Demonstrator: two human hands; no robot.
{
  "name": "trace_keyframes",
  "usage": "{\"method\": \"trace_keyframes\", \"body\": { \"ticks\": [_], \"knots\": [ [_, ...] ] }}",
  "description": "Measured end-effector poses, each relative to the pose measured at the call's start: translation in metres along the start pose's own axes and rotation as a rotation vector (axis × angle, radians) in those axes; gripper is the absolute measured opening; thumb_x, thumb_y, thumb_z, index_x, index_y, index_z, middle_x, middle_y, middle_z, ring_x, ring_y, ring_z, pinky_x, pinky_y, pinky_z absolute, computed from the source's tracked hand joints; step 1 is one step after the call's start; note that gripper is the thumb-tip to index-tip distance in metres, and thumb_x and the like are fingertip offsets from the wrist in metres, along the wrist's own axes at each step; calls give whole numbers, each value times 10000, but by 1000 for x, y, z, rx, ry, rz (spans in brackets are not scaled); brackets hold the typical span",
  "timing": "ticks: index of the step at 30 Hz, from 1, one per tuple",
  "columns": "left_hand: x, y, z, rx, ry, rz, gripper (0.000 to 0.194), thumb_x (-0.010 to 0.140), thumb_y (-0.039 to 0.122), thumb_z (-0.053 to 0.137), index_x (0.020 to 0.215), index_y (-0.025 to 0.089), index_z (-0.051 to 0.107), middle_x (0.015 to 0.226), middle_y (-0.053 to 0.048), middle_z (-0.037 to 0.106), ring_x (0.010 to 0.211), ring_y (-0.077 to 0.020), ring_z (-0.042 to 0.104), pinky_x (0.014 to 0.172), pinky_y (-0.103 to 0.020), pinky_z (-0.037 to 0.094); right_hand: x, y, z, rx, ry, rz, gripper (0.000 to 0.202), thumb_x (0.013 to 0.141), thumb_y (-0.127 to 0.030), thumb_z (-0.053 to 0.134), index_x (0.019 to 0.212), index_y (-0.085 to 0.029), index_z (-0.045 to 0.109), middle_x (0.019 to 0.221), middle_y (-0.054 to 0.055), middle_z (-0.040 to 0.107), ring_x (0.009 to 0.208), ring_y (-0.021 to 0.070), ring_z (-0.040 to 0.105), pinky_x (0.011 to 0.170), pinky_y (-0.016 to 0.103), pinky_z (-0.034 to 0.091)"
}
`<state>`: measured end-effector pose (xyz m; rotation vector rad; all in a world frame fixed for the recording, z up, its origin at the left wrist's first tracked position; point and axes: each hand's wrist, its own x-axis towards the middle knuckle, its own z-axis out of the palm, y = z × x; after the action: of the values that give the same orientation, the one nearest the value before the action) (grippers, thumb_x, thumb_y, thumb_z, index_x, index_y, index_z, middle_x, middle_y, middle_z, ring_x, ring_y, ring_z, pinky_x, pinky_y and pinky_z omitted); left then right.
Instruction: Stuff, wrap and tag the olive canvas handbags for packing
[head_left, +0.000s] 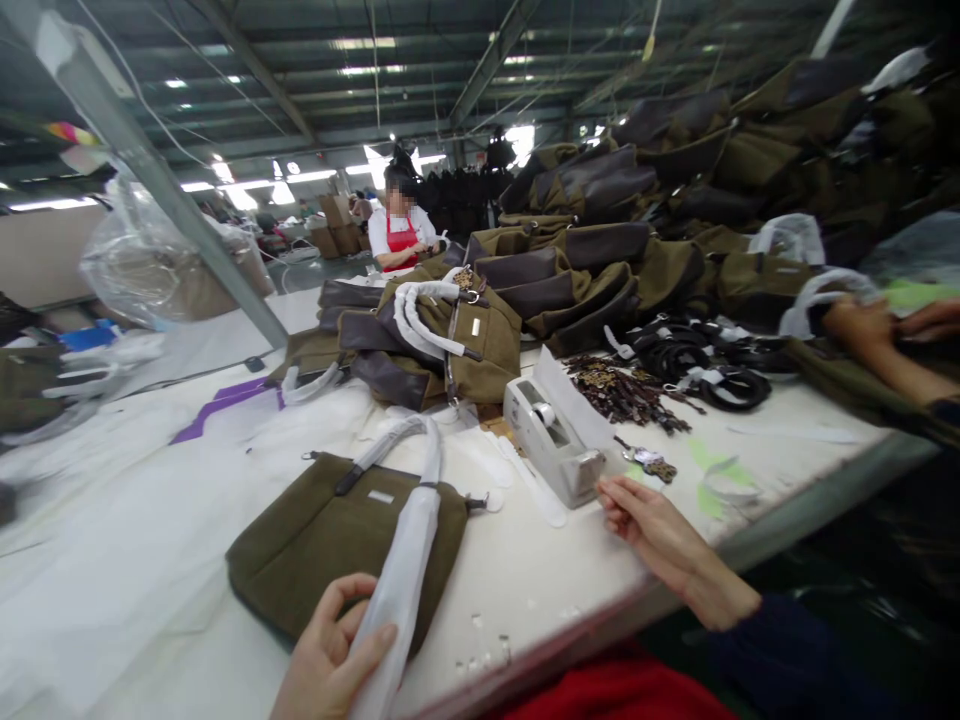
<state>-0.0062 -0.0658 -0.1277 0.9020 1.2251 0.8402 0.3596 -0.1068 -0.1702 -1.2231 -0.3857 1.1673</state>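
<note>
An olive-green handbag (322, 550) lies on the white table in front of me, its handles covered in white wrapping. My left hand (334, 640) grips a long white wrapped strap (405, 555) that runs down across the bag. At the front end of a grey tape dispenser (559, 440), my right hand (652, 525) has thumb and fingers pinched together. Whatever is between those fingertips, perhaps clear tape, is too small to make out. A metal clip sticks out at the bag's right side.
Behind the dispenser lie a heap of brown tags (626, 390) and coiled black straps (712, 365). Olive and dark bags (600, 260) are piled at the back. A co-worker's hands (870, 325) handle a bag at right; another person (401, 225) stands beyond. A metal post (202, 240) rises at left.
</note>
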Motion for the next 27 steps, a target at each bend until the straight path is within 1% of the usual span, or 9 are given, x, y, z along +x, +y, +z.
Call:
{"method": "trace_keyframes", "body": {
  "ticks": [6, 10, 12, 14, 16, 19, 20, 23, 27],
  "knots": [
    [-3, 3, -3, -19, -92, 52, 541, 702, 358, 820, 1074, 227, 449, 819, -2, 694, 634, -116, 581, 564, -190, 451, 5, 12, 9, 243, 29, 140, 409, 510, -254, 972, 798, -131, 710, 710, -22, 540, 577, 44, 453, 446, 132, 440],
    [-3, 2, -7, -27, -129, 49, 535, 740, 341, 792, 1101, 224, 415, 834, -8, 697, 640, -113, 572, 575, -189, 447, 0, 19, 6, 170, 79, 146, 502, 408, -267, 1002, 779, -94, 711, 704, -13, 540, 568, 40, 445, 434, 128, 435],
    [-3, 2, -7, -40, -139, 52, 538, 730, 343, 803, 1086, 224, 417, 835, 0, 692, 626, -105, 568, 572, -185, 442, -12, 17, 14, 84, 11, 151, 475, 485, -322, 984, 797, -93, 707, 703, -14, 537, 561, 38, 438, 442, 131, 431],
    [-4, 3, -7, -51, -147, 58, 536, 721, 346, 811, 1072, 225, 424, 834, 6, 690, 616, -101, 569, 568, -184, 439, -29, 13, 38, 14, -171, 177, 357, 665, -357, 904, 815, -116, 689, 688, -24, 525, 551, 37, 430, 455, 137, 416],
    [-4, 3, -7, -53, -145, 67, 531, 719, 347, 814, 1066, 224, 432, 832, 3, 691, 619, -107, 575, 563, -184, 437, -47, 11, 75, -16, -395, 224, 271, 789, -353, 816, 795, -137, 652, 630, -43, 491, 516, 35, 404, 448, 139, 380],
    [-4, 2, -8, -63, -157, 77, 525, 728, 352, 810, 1065, 220, 429, 839, -8, 696, 633, -119, 593, 570, -194, 444, -65, 20, 136, -66, -709, 282, 288, 815, -381, 778, 784, -140, 624, 592, -42, 512, 477, 46, 414, 451, 168, 382],
    [-4, 1, -9, -70, -171, 80, 526, 735, 354, 807, 1070, 220, 424, 846, -12, 698, 644, -126, 607, 578, -200, 448, -67, 26, 152, -97, -776, 287, 308, 808, -399, 776, 776, -136, 619, 588, -34, 530, 470, 54, 429, 452, 178, 391],
    [-2, -1, -12, -83, -217, 91, 525, 767, 349, 788, 1101, 220, 405, 866, -25, 702, 693, -154, 647, 605, -217, 458, -63, 49, 179, -225, -816, 261, 362, 777, -442, 775, 725, -132, 596, 575, -17, 568, 448, 65, 452, 438, 185, 390],
    [0, -3, -15, -84, -250, 100, 501, 794, 324, 773, 1111, 219, 399, 901, -34, 708, 714, -142, 640, 624, -214, 459, -53, 68, 179, -365, -732, 252, 377, 752, -461, 773, 699, -140, 583, 544, -29, 563, 421, 59, 427, 405, 173, 363]
  ]
}}
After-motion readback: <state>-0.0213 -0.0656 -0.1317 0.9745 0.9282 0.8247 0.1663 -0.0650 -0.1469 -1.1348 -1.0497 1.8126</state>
